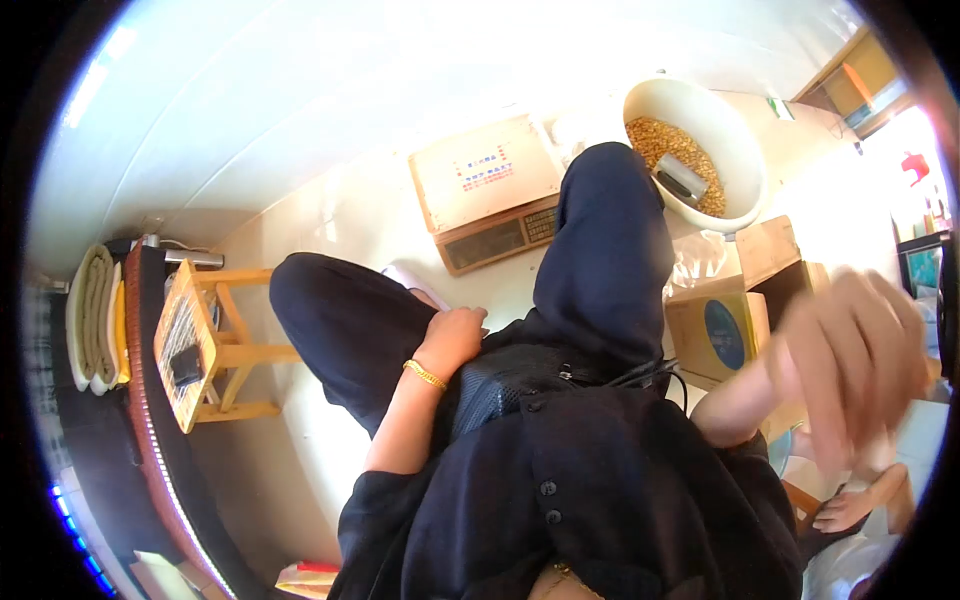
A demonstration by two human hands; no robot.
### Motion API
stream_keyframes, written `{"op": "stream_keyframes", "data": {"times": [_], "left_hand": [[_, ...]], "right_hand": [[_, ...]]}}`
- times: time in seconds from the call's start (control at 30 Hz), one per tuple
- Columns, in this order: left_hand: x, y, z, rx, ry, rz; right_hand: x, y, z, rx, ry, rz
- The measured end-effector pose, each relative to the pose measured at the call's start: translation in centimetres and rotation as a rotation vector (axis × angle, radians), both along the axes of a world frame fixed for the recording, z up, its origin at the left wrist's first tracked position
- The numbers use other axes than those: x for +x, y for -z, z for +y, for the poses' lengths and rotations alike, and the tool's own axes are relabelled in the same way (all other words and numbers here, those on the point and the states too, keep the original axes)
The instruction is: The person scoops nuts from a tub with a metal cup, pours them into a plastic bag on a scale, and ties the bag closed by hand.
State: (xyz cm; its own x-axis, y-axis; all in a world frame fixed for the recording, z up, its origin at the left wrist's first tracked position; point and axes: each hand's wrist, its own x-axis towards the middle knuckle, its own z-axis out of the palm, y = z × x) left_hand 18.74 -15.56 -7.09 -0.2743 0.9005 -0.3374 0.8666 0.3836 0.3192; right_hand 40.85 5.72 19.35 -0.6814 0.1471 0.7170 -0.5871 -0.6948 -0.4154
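Note:
My left hand (453, 336), with a gold bracelet (426, 375) at the wrist, rests on my lap by the dark trousers (340, 310). Its fingers bend down out of sight, so whether they are closed is unclear. Raised at the right is my right hand (850, 355), blurred by motion, its fingers stretched and apart, with no object visible in them. It is in front of an opened cardboard box (690, 335) with a blue round mark. Below it, another person's hand (865, 500) shows at the right edge.
A flat carton (485, 175) lies on a scale (495, 240) beyond my knees. To its right, a white bucket (745, 165) holds yellow grains and a metal scoop (680, 180). A wooden stool (250, 355) carrying a dark phone (186, 366) stands at left. Folded cloths (90, 320) are beyond it.

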Motion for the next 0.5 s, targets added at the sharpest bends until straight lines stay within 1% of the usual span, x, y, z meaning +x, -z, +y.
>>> {"op": "stream_keyframes", "data": {"times": [0.03, 0.1, 0.17, 0.2, 0.27, 0.33, 0.4, 0.47, 0.5], "left_hand": [[0.0, 0.0, -0.1, -0.022, -0.004, -0.005], [0.0, -0.2, 0.0, -0.018, -0.005, 0.009], [0.0, -0.3, -0.1, -0.019, -0.019, 0.028], [0.1, -0.5, 0.1, -0.014, -0.01, 0.031], [0.2, -1.0, 0.2, -0.029, -0.041, 0.022], [0.2, -1.2, 0.2, -0.009, -0.029, 0.022], [0.1, -1.4, 0.2, 0.005, -0.006, 0.021], [-0.1, -2.6, 0.4, 0.034, -0.029, 0.025], [-0.1, -3.9, 0.7, 0.026, -0.045, 0.045]], "right_hand": [[0.2, 1.2, 1.0, 0.006, 0.179, -0.047], [0.7, 4.3, 3.2, -0.009, 0.557, -0.284], [1.1, 8.8, 5.5, 0.022, 0.853, -0.697], [1.5, 12.0, 6.5, -0.041, 0.993, -0.922], [3.6, 19.7, 8.9, 0.351, 1.183, -1.436], [4.3, 24.4, 8.3, 0.939, 1.237, -1.727], [4.5, 27.7, 7.1, 1.478, 1.06, -1.898], [5.1, 32.6, 6.8, 1.543, 0.858, -1.992], [5.6, 34.8, 7.0, 1.554, 0.791, -1.949]]}}
